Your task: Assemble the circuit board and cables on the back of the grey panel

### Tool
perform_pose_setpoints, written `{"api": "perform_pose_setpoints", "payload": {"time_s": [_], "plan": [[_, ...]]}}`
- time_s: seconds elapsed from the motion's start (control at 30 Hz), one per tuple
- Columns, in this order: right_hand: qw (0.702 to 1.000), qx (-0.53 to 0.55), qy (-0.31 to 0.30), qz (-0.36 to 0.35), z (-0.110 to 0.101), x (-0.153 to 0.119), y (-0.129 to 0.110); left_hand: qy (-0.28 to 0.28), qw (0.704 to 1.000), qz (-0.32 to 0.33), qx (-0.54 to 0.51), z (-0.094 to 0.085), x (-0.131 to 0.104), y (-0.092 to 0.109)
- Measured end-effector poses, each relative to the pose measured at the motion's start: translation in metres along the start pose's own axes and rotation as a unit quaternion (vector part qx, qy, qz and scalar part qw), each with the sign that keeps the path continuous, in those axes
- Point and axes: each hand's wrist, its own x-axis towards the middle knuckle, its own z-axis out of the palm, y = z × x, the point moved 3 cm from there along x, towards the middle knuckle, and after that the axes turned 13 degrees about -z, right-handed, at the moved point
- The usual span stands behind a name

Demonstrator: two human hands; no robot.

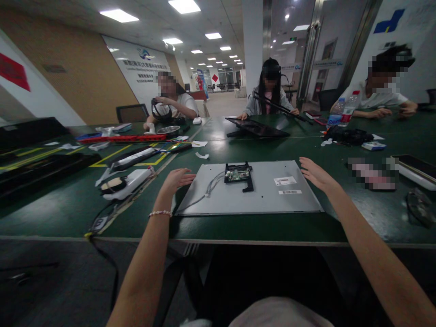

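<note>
A flat grey metal panel (252, 200), which looks like the back of a display panel, lies on the green table in front of me. On it sit a small green circuit board (235, 175) in a black plastic bracket (248, 184), a grey cable (206, 194) running to the left, and two white labels (285, 180). My left hand (180, 179) is at the panel's left edge, fingers stretched out. At the right edge is my right hand (314, 172), fingers extended and apart. Whether either hand touches the panel I cannot tell. Neither hand grips anything.
Left of the panel lie a white device (129, 182) and a cable (105, 218). Across the table a person holds black rods near a black panel (259, 128); two more people sit left and right. Bottles (349, 109) and a phone (417, 170) are on the right.
</note>
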Motion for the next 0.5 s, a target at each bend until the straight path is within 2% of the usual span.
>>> {"api": "perform_pose_setpoints", "payload": {"time_s": [0.27,0.37,0.5], "plan": [[0.997,-0.064,0.04,0.008,-0.015,-0.003,-0.007,-0.036,0.999,-0.023,-0.002,0.016,-0.014,0.001],[0.997,-0.058,0.052,0.001,-0.018,-0.004,-0.007,-0.042,0.999,-0.025,-0.02,0.019,-0.011,0.002],[0.997,-0.051,0.06,0.004,-0.017,-0.005,-0.008,-0.024,0.998,-0.018,-0.048,0.023,-0.001,0.006]]}}
